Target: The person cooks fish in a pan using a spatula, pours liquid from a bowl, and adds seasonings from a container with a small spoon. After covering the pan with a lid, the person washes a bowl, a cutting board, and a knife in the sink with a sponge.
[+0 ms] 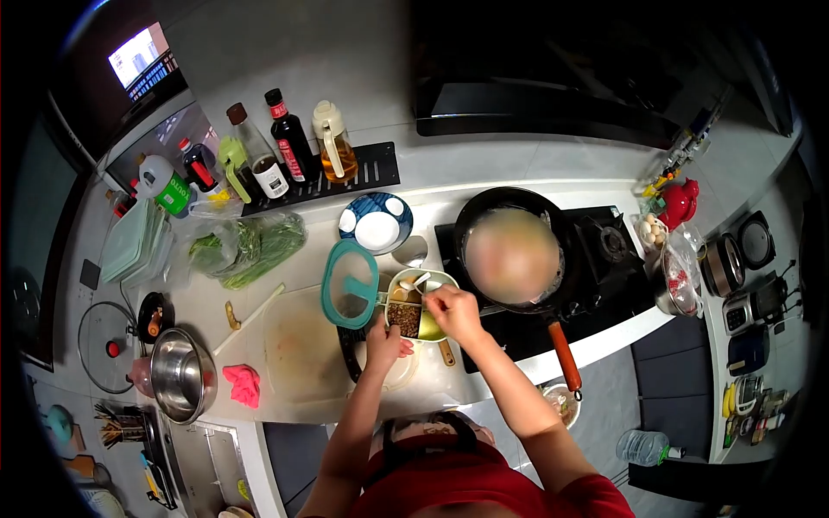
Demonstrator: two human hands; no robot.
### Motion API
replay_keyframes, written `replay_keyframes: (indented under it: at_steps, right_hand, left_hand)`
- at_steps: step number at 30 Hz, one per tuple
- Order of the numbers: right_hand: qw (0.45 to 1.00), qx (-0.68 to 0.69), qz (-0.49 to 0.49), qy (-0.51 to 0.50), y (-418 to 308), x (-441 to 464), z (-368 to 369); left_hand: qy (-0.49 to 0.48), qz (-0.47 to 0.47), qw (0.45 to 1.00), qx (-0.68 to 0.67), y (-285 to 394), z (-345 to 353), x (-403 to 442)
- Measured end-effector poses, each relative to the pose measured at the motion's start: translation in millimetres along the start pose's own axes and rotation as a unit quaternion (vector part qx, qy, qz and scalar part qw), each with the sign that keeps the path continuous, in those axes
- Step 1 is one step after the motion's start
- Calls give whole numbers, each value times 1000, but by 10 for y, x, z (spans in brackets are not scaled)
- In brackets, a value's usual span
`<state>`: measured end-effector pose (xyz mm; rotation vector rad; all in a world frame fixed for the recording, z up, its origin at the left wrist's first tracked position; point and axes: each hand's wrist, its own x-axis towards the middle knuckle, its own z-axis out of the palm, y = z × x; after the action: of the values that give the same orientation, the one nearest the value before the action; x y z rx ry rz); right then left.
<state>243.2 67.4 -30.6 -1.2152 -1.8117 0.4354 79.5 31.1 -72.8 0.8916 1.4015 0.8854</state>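
Note:
My left hand (386, 345) grips the near side of a divided seasoning box (436, 278), fingers wrapped around its edge. The box's teal-rimmed lid (349, 283) is swung up to the left. One compartment holds brown peppercorn-like grains (403, 319); another holds a small white spoon (420, 281). My right hand (456, 314) is over the box's right side, its fingers closed in a pinch. What sits between those fingertips is hidden. Right of the box, a frying pan (467, 231) with a red-brown handle (565, 356) rests on the stove; its contents are blurred.
A blue-patterned bowl (377, 226) stands behind the box. Sauce bottles (292, 142) line a black rack (377, 166). Bagged greens (259, 250), a steel basin (183, 376), a pink cloth (243, 385) and a cutting board (302, 345) lie to the left. Eggs (652, 229) sit beyond the stove.

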Motion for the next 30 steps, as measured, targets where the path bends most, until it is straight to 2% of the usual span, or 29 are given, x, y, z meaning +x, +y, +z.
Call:
replay_keyframes:
  at_steps: [5, 12, 15, 18, 21, 25, 28, 30]
  right_hand:
    - [993, -113, -32, -26, -15, -9, 115]
    - [982, -169, -35, -78, -6, -1, 79]
    - [984, -153, -41, -80, 32, -6, 87]
    - [985, -143, -16, -96, 70, -5, 140]
    - [995, -20, 69, -73, 139, -5, 137]
    - [976, 61, 207, -26, 219, -19, 130]
    - [966, 79, 242, -44, 218, -17, 58]
    - [970, 97, 219, -38, 221, -47, 47]
  left_hand:
    - [0, 12, 1000, 17, 13, -20, -51]
    - [-2, 10, 999, 41, -98, -72, 4]
    - [-5, 12, 999, 35, -54, -59, -36]
    - [-13, 18, 999, 38, -31, -66, -35]
    - [-15, 14, 999, 43, 1, -70, -36]
    - [-15, 16, 999, 45, 20, -70, -55]
    - [-17, 13, 999, 34, 12, -70, -34]
    - [-18, 5, 999, 28, 10, -64, -29]
